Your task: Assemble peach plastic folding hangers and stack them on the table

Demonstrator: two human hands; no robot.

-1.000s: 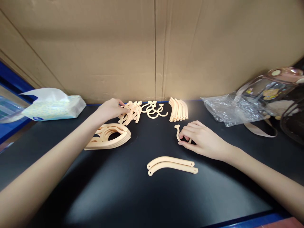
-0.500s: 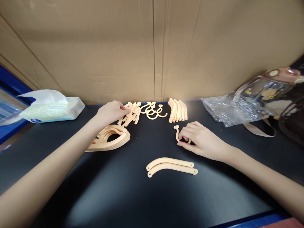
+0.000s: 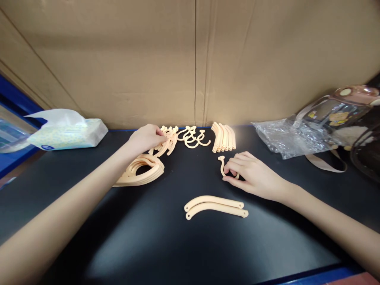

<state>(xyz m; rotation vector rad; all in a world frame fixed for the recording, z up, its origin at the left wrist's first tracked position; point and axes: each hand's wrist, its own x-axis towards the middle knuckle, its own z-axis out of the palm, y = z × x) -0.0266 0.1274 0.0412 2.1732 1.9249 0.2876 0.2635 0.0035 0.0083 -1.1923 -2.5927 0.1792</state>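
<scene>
At the back left, my left hand (image 3: 147,137) reaches into a pile of small cream plastic pieces (image 3: 170,142). Its thumb and fingers are pinched together at the pile, and what lies between them is hidden. My right hand (image 3: 247,173) rests low over the table on the right, fingers curled around a cream plastic hanger hook (image 3: 222,165); the hook's flat-headed end sticks out to the left. In front of that hand lie two curved hanger arms (image 3: 215,206), side by side. Below my left wrist is a stack of cream hanger-like pieces (image 3: 148,174), partly covered by the forearm.
Several loose hooks (image 3: 192,137) and a row of curved arms (image 3: 224,137) lie along the back edge. A tissue pack (image 3: 69,134) stands at the left. Crumpled clear plastic (image 3: 291,136) and a see-through bag (image 3: 335,114) are at the right. Cardboard (image 3: 142,59) walls the back.
My left hand has shifted slightly to the right at the pile, its fingers still pinched. My right hand keeps the hook in nearly the same place. The view has shifted a little.
</scene>
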